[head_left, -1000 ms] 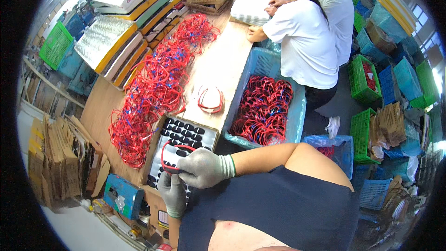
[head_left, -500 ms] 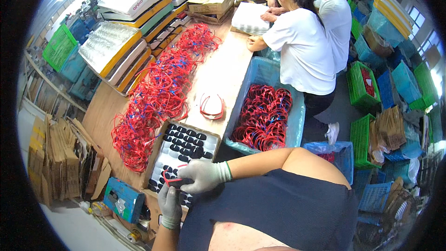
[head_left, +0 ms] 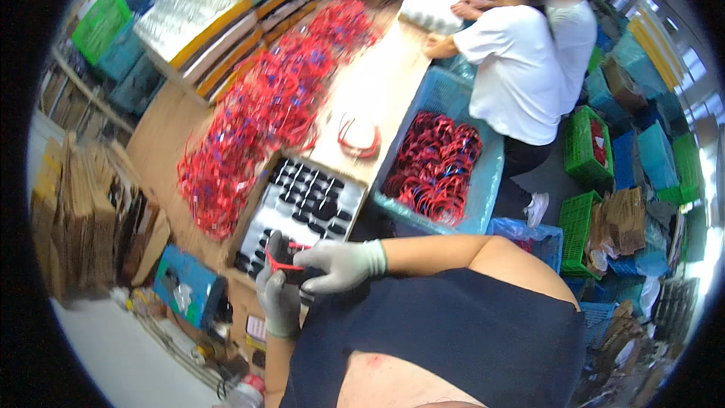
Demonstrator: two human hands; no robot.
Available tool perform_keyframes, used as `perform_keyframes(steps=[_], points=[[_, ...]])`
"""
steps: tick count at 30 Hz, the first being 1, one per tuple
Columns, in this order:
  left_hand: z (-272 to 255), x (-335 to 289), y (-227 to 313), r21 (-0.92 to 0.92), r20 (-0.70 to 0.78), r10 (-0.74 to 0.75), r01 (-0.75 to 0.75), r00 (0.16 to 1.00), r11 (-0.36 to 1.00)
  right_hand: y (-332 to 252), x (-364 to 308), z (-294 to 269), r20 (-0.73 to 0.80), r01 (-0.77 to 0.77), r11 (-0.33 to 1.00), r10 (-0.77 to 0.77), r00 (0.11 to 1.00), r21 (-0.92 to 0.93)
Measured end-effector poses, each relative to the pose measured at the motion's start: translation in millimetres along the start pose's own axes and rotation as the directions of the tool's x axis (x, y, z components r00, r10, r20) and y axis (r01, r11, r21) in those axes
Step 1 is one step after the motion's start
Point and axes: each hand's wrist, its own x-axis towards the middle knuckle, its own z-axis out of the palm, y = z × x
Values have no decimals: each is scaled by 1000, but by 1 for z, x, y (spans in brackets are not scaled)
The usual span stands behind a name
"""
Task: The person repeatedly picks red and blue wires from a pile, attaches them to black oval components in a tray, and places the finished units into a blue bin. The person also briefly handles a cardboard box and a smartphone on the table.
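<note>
Both my hands wear pale grey gloves and meet over the near end of a shallow tray (head_left: 232,245). Between them is a red glasses frame (head_left: 282,263). My left hand (head_left: 279,302) is closed on its near-left side, fingers upright. From the right, my right hand (head_left: 341,264) pinches the other side, its fingertips partly hiding the frame. Rows of black oval lenses (head_left: 308,195) lie on the tray's white liner. Whether the held frame has lenses in it I cannot tell.
A long heap of red glasses frames (head_left: 260,109) covers the table's left side. One pair of red frames (head_left: 359,149) lies alone. A blue crate (head_left: 495,170) holds more. People in white shirts (head_left: 513,79) handle a white sheet. Flattened cardboard (head_left: 91,204) stands left.
The view has shifted, so the table and heap sit higher and slightly right. My hands have turned the red glasses frame a little and keep hold of it.
</note>
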Motion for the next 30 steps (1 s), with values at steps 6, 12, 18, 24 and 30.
perform_keyframes(steps=[6,12,18,24,30], points=[[-18,4,5,121,-15,19,-17,1000,993,9,-3,9,209,-178,974,146,967,140],[-32,33,-31,-16,-84,-182,182,980,983,44,-9,-6,48,-235,969,239,970,-74],[-35,53,-59,231,-354,-170,262,920,937,143,-10,-137,-483,-693,510,496,721,-510],[-30,66,-60,351,-549,-140,380,824,856,279,-16,-195,-325,-588,457,531,782,-668],[-49,68,-65,269,-717,-96,401,690,876,280,0,-177,-311,-665,424,644,699,-615]])
